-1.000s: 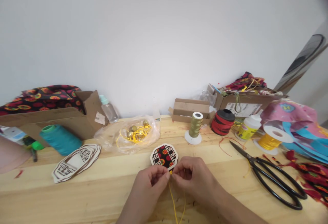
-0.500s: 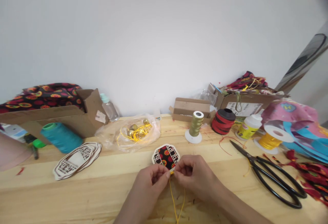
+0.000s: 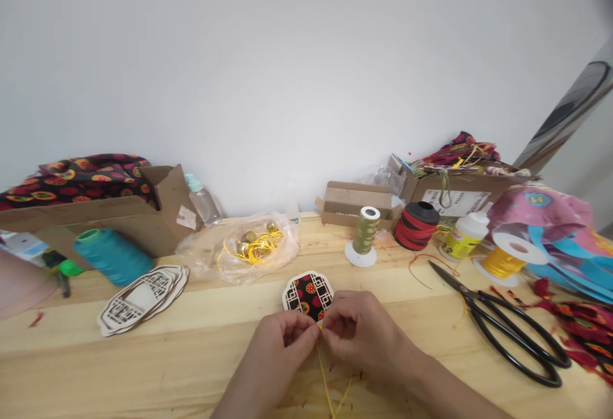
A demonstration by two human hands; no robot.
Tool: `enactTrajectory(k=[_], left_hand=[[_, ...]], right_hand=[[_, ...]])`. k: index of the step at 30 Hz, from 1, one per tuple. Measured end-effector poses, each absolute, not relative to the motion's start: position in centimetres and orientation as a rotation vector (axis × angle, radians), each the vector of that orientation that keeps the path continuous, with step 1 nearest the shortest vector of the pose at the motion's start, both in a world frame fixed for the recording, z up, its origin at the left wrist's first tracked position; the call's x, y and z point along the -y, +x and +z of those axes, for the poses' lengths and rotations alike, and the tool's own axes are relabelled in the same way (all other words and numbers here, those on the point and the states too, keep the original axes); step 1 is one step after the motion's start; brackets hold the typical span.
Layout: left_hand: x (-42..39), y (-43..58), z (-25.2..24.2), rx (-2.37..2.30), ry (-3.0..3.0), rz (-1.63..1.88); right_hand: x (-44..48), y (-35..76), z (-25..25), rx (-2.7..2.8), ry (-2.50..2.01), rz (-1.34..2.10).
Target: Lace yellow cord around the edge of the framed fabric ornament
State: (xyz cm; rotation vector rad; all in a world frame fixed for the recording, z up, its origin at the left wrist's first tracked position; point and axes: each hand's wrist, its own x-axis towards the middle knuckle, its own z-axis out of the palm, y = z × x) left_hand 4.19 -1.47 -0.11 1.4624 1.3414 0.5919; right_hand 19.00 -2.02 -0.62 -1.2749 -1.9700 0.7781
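Observation:
Just in front of me lies a wooden ornament (image 3: pixel 309 294) with a pale cut-out frame and dark patterned fabric inside. A yellow cord (image 3: pixel 324 374) hangs from its near edge down over the table. My left hand (image 3: pixel 290 349) pinches the cord at that edge between thumb and forefinger. Pressed close beside it, my right hand (image 3: pixel 357 326) also pinches the cord, its other fingers curled. The fingertips nearly touch and hide the knot or loop between them.
Wooden cut-out frames (image 3: pixel 138 297) are stacked at left near a teal thread cone (image 3: pixel 113 256). A plastic bag (image 3: pixel 191 259) holds bells and yellow cord. Large black scissors (image 3: pixel 502 323) lie right, below a yellow cord spool (image 3: pixel 522 248) and a glue bottle (image 3: pixel 462 237). An olive thread spool (image 3: pixel 367 234) stands behind.
The fingertips have drawn closer together at the ornament's near edge, covering more of the cord there. The hanging cord's right strand has shifted slightly. The view has moved a little.

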Motion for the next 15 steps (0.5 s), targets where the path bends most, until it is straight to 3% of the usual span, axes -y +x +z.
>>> enactTrajectory(k=[6, 15], left_hand=[[1.6, 4.0, -0.4, -1.334, 1.503, 0.597], [1.7, 3.4, -0.2, -1.351, 1.616, 0.561]], right_hand=[[2.1, 19.2, -0.3, 2.065, -1.231, 0.78], [1.9, 19.2, -1.7, 1.822, -1.388, 1.08]])
